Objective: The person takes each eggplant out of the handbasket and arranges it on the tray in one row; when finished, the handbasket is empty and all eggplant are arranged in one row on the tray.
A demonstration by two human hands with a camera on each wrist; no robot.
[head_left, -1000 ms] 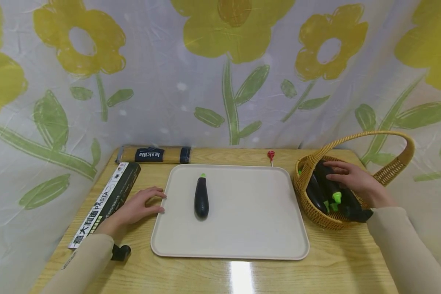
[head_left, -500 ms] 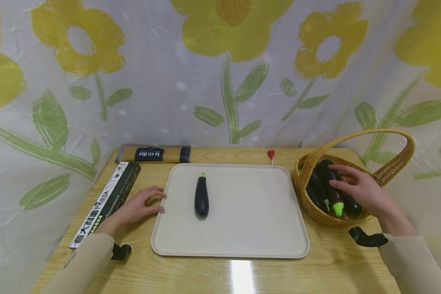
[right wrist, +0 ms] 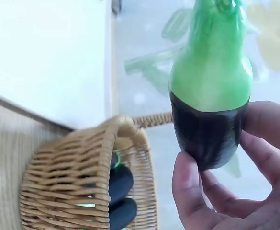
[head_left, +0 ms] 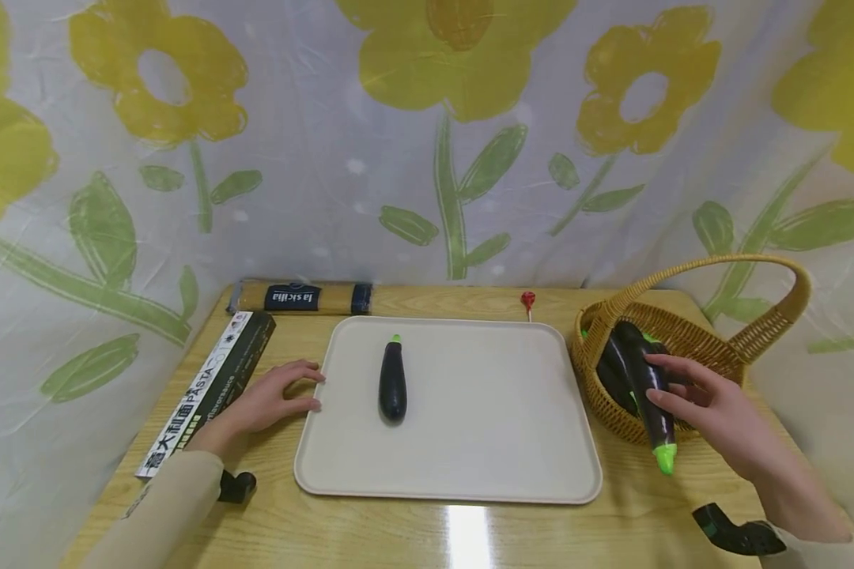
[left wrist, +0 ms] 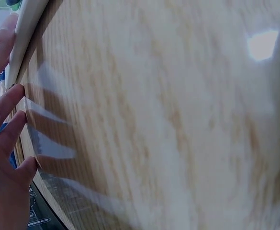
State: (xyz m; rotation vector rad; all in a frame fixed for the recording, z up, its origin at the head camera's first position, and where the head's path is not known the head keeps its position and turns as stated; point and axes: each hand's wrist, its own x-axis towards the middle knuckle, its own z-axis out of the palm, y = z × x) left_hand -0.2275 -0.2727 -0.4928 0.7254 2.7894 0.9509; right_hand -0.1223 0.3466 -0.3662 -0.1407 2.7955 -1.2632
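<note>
My right hand (head_left: 715, 407) pinches a dark eggplant (head_left: 648, 387) between thumb and fingers over the front of a wicker basket (head_left: 622, 427). Its bright green stem end points toward me, and in the right wrist view that green cap (right wrist: 214, 62) fills the upper part. More eggplants (right wrist: 123, 211) lie inside the basket, partly hidden by its wall. On the cream tray (head_left: 491, 411) another eggplant (head_left: 393, 383) lies lengthwise, stem away from me. My left hand (head_left: 273, 399) rests at the tray's left edge, its fingertips touching the rim, fingers relaxed.
A black and white pasta box (head_left: 209, 391) lies slanted left of the tray. Behind it is a pack of spaghetti (head_left: 299, 297). A red lollipop (head_left: 528, 300) lies beyond the tray's back edge. The basket's tall handle (head_left: 768, 265) arches up at the right.
My right hand has drawn an eggplant up and toward me, from inside the basket to over its front rim. The left hand and the tray's eggplant stay put.
</note>
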